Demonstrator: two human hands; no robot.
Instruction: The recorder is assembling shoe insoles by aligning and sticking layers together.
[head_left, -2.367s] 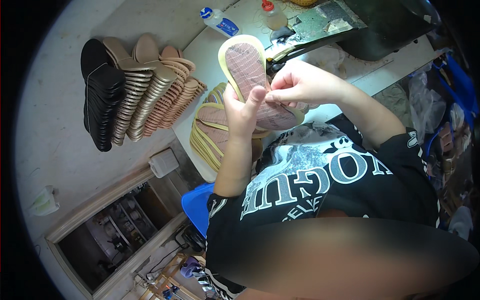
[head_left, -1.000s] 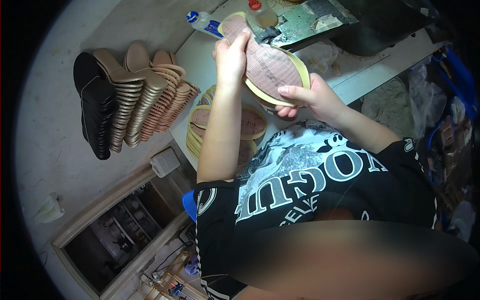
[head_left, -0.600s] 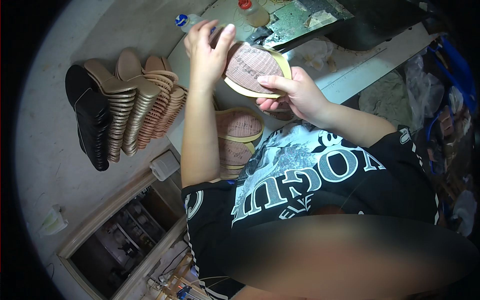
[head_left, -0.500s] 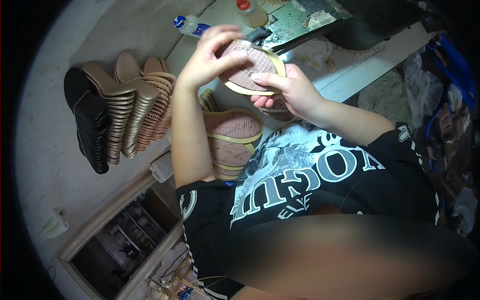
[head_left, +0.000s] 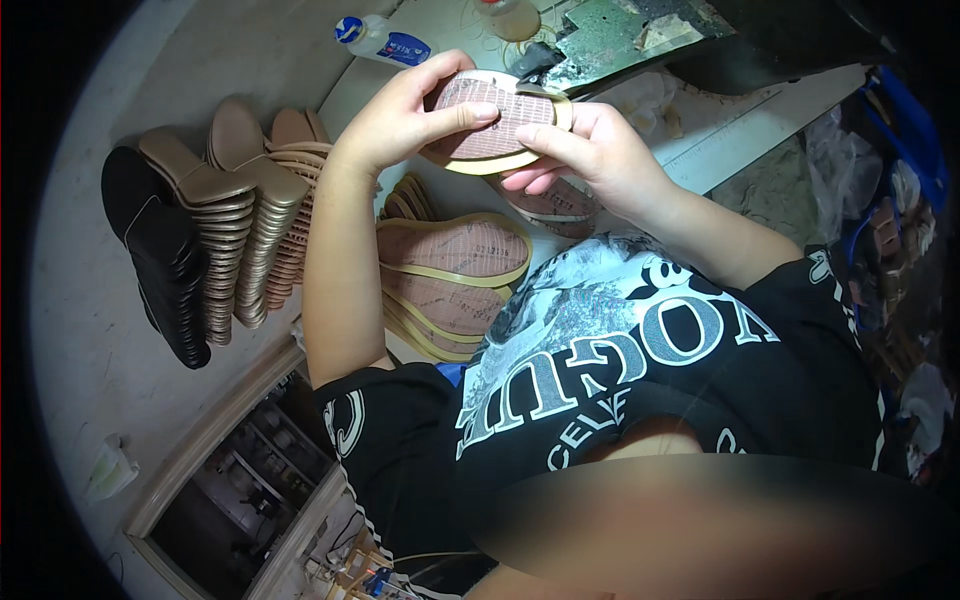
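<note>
Both my hands hold one flat shoe insole (head_left: 497,120) above the white bench; it is pinkish-brown with a pale yellow rim and a fine grid pattern. My left hand (head_left: 410,110) grips its left end, thumb laid across the top. My right hand (head_left: 590,150) holds the right end with fingers on the face. Just below, a pile of similar insoles (head_left: 455,270) lies on the bench, and another insole (head_left: 555,200) shows under my right wrist.
Rows of stacked soles, black (head_left: 160,260) and tan (head_left: 250,220), lie on the floor at left. A small plastic bottle with a blue cap (head_left: 380,40) and a worn green board (head_left: 630,30) sit at the bench's far side. A low wooden shelf (head_left: 240,470) stands lower left.
The insole was turned from upright to lying nearly flat and swung across. My left hand slid from its far end to gripping its left end; my right hand stayed on the right side.
</note>
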